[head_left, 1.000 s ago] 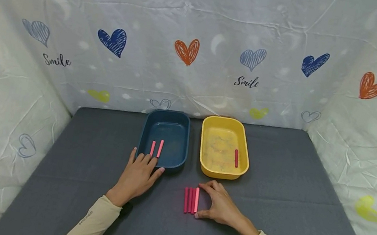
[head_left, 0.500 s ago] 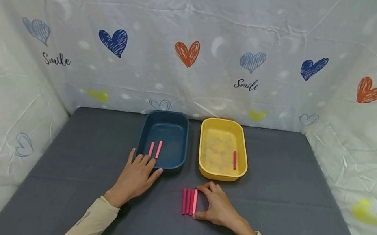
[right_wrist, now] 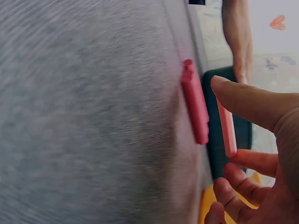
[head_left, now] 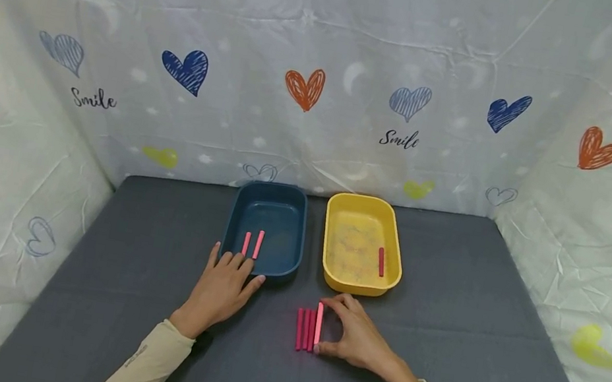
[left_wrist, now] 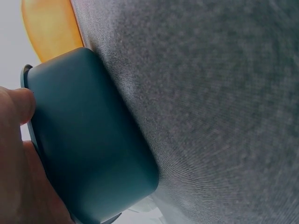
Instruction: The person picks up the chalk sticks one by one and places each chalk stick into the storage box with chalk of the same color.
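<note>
My right hand (head_left: 358, 336) pinches a light pink stick (right_wrist: 226, 126), shaped like chalk or a crayon, by its two ends between thumb and fingertips. The stick is raised slightly beside a row of dark pink sticks (head_left: 305, 330) lying side by side on the table. My left hand (head_left: 219, 291) holds the near left part of the blue tub's rim, fingers bent over it and thumb (left_wrist: 22, 105) along the edge. Inside the blue tub (head_left: 296, 216) lie two light pink sticks (head_left: 258, 245). One dark red stick (head_left: 381, 262) lies in the yellow tub (head_left: 349, 279).
The tubs stand near the back edge of the table with a narrow gap between them. A dark grey cloth (head_left: 444, 306) covers the table. Pale curtains (head_left: 359, 46) printed with hearts hang behind and at both sides.
The right hand's light pink stick has come up off the row and now stands a little higher than the dark pink ones. The left hand stays on the blue tub.
</note>
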Tool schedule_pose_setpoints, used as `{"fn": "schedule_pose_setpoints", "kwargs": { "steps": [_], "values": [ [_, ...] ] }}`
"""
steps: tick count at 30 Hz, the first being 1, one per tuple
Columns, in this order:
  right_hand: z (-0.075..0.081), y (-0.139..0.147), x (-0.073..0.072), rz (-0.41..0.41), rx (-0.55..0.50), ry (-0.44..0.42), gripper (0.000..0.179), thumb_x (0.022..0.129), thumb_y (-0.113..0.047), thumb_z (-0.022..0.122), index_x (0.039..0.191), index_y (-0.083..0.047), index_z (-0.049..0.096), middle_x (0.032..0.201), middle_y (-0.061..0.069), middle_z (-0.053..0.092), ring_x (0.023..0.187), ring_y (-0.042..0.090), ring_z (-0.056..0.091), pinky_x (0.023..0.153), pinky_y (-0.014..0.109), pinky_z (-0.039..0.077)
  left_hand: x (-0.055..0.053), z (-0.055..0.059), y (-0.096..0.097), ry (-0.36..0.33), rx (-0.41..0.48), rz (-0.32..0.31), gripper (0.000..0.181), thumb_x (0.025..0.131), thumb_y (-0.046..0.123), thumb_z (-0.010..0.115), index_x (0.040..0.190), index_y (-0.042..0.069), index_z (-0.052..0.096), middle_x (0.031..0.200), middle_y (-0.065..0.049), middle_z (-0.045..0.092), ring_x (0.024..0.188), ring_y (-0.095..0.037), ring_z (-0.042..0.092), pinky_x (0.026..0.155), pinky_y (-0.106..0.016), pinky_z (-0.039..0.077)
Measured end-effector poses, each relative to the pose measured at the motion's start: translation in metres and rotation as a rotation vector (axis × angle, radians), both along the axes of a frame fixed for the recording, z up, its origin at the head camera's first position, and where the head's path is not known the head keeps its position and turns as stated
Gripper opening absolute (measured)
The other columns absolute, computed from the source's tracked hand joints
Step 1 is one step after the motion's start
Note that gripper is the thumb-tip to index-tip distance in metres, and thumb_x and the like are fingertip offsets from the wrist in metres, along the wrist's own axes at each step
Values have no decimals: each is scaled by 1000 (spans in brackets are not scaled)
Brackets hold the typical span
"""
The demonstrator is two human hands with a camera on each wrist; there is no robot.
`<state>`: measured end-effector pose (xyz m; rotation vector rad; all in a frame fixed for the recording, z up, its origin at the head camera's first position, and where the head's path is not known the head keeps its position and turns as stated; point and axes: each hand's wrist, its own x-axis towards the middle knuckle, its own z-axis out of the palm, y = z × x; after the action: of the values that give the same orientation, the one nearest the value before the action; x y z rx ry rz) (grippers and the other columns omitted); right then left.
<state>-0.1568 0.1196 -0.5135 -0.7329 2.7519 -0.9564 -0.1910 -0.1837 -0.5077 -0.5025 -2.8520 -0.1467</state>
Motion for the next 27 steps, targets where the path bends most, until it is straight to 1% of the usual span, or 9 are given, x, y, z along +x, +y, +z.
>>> {"fn": "schedule_pose_setpoints", "kwargs": {
  "steps": [5, 7, 12, 17, 24, 27],
  "values": [
    [9, 0, 3, 10, 5, 8, 77, 72, -32, 88, 138, -14, 54, 124, 4, 54, 114, 17, 51, 94, 42, 48, 2, -2, 0, -7, 8, 5, 46, 99, 48, 51, 116, 7, 63, 110, -13, 63, 106, -32, 56, 116, -66, 22],
    [12, 0, 4, 12, 12, 26, 77, 72, -31, 88, 138, -13, 54, 124, 3, 54, 113, 16, 51, 93, 41, 49, 2, -2, 0, -7, 9, 7, 46, 99, 48, 51, 117, 7, 63, 110, -13, 63, 106, -32, 56, 116, -65, 22],
    [25, -2, 3, 3, -13, 54, 78, 71, -31, 88, 139, -14, 53, 126, 2, 53, 113, 16, 52, 94, 42, 49, 2, -2, 0, 0, 12, 7, 45, 100, 48, 50, 115, 7, 63, 108, -12, 63, 105, -32, 56, 116, -65, 21],
    [36, -4, -1, 1, -43, 38, 80, 73, -34, 87, 141, -15, 50, 128, 2, 53, 115, 19, 53, 97, 45, 48, 1, -1, 0, -2, 16, 14, 45, 100, 48, 50, 114, 7, 63, 107, -12, 62, 104, -32, 56, 116, -65, 21],
    [45, -5, -6, -22, -106, 44, 81, 72, -34, 88, 142, -17, 50, 129, 5, 53, 115, 26, 57, 97, 45, 51, 1, 0, 0, -3, 5, 12, 47, 100, 48, 50, 117, 7, 63, 108, -12, 62, 104, -31, 55, 116, -65, 22],
    [50, -6, -9, -21, -144, 29, 81, 72, -35, 87, 142, -16, 50, 129, 7, 53, 116, 28, 57, 97, 47, 51, 1, 1, 0, -1, 6, 11, 47, 100, 48, 50, 117, 7, 63, 109, -12, 63, 104, -31, 55, 116, -65, 21]
  ]
}}
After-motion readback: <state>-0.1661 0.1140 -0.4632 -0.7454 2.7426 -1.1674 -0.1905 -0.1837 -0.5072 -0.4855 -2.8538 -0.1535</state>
